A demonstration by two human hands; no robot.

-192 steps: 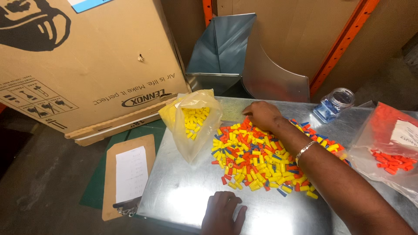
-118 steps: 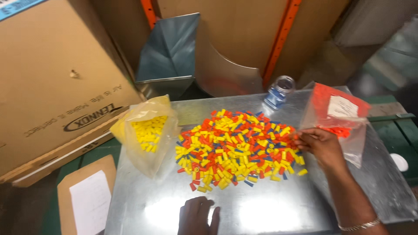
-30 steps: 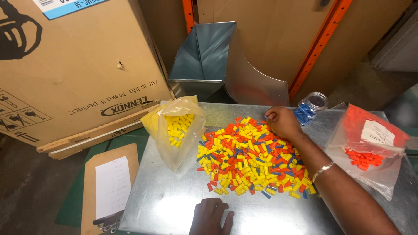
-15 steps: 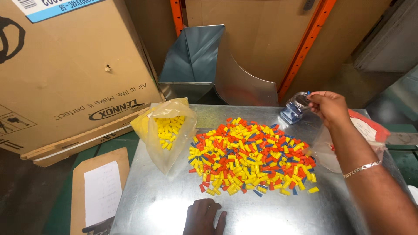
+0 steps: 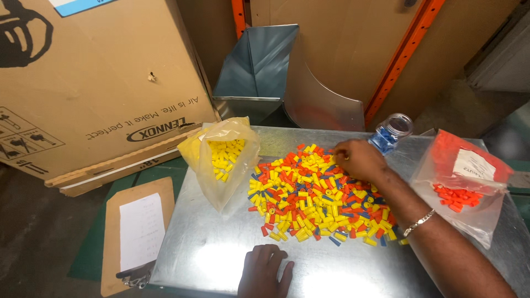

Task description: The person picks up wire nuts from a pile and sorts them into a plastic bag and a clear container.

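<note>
The right hand (image 5: pixel 358 160) rests on the far edge of a heap of small yellow, red and blue caps (image 5: pixel 317 193), its fingers curled down into the pieces; the fingertips are hidden among them, so whether they pinch a cap cannot be told. A thin bracelet (image 5: pixel 418 223) circles that wrist, and the forearm runs off the lower right of the view. Just beyond the right hand, a little to its right, stands a clear jar (image 5: pixel 390 132) with blue pieces inside, its base partly hidden. Well to the right of the hand lies a clear bag of orange caps (image 5: pixel 462 187) with a white label. To the left of the heap slumps a yellow-tinted bag of yellow caps (image 5: pixel 224 157), its mouth open. The left hand (image 5: pixel 266 272) lies flat, holding nothing, on the metal sheet (image 5: pixel 210 259), near its front edge and below the heap; its wrist is cut off. A clipboard (image 5: pixel 138 234) lies on the floor, left of that hand.
</note>
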